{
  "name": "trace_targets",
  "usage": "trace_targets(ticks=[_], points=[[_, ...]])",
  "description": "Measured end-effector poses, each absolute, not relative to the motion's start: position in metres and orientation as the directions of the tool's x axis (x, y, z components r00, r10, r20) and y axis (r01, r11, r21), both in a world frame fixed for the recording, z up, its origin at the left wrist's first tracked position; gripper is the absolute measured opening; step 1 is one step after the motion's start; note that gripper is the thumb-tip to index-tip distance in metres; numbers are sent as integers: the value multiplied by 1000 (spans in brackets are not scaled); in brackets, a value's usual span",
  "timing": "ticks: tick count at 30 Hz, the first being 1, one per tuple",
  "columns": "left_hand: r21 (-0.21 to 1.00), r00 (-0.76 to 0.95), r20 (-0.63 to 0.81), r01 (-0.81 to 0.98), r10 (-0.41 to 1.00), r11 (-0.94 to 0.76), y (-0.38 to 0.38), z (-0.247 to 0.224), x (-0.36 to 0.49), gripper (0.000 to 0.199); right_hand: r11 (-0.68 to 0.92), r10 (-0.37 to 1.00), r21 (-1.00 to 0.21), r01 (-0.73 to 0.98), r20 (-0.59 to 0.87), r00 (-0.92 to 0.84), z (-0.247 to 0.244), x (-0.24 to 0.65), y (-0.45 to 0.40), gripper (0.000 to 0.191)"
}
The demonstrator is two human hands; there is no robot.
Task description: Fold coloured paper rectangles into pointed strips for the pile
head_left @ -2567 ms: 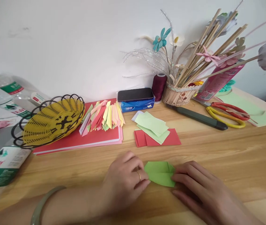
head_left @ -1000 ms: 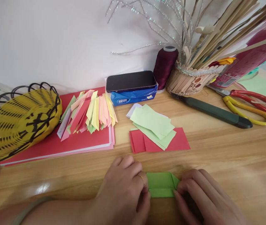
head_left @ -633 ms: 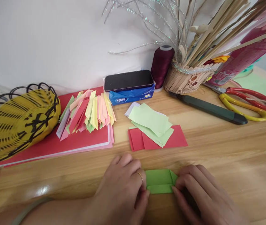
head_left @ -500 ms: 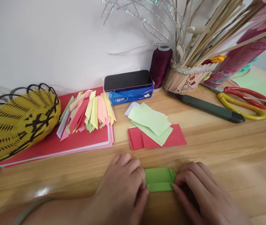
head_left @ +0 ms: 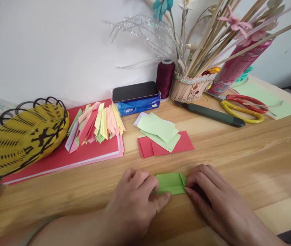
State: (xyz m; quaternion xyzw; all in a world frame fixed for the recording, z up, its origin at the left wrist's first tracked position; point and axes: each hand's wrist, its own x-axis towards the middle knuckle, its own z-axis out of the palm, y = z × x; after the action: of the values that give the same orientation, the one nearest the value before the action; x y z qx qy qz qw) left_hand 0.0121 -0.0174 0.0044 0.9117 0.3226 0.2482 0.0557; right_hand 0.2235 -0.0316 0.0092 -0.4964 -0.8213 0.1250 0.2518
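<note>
A small strip of green paper (head_left: 170,181), creased along its length and with its right corner folded in, lies on the wooden table. My left hand (head_left: 137,198) is closed on the strip's left end, one ringed finger reaching along its near edge. At the right end, my right hand (head_left: 212,194) pinches the folded corner between thumb and fingers. Just beyond the strip, pale green paper pieces (head_left: 161,130) rest across red paper pieces (head_left: 183,141).
Folded coloured papers (head_left: 96,124) lie on red sheets (head_left: 66,160) beside a yellow basket (head_left: 30,136). Behind are a phone (head_left: 135,91) on a blue tissue pack (head_left: 139,106), a thread spool (head_left: 165,78) and a stick-sided pot (head_left: 190,89). A dark green cutter (head_left: 214,115) and scissors (head_left: 245,106) lie right.
The camera view has turned somewhat right. My left hand's ringed finger now stretches along the strip's near edge. My right hand keeps its pinch on the right end.
</note>
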Motion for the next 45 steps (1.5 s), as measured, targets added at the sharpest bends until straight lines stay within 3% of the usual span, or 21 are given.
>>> trace_targets(ticks=[4,9,16,22,29,37,45], points=[[113,717,442,552,540,-826,-19,2,12,12,521,853,-429,738,300,-428,7,233,-45,16],[8,777,439,499,451,-867,-19,1,8,12,656,753,-244,714,282,-595,6,236,-66,38],[-155,868,317,446,383,-882,-29,4,-3,28,686,703,-96,721,346,-622,9,230,-63,32],[-181,890,297,407,344,-895,-27,3,-6,31,646,737,-116,754,352,-577,-2,236,-70,38],[-127,900,242,399,361,-908,-26,8,-4,29,679,701,-89,728,373,-608,5,233,-64,35],[-204,907,244,395,344,-896,-31,12,-4,32,648,724,-116,753,402,-561,7,228,-66,32],[-251,898,247,422,364,-871,-34,7,-13,27,616,733,-65,785,413,-541,6,231,-69,35]])
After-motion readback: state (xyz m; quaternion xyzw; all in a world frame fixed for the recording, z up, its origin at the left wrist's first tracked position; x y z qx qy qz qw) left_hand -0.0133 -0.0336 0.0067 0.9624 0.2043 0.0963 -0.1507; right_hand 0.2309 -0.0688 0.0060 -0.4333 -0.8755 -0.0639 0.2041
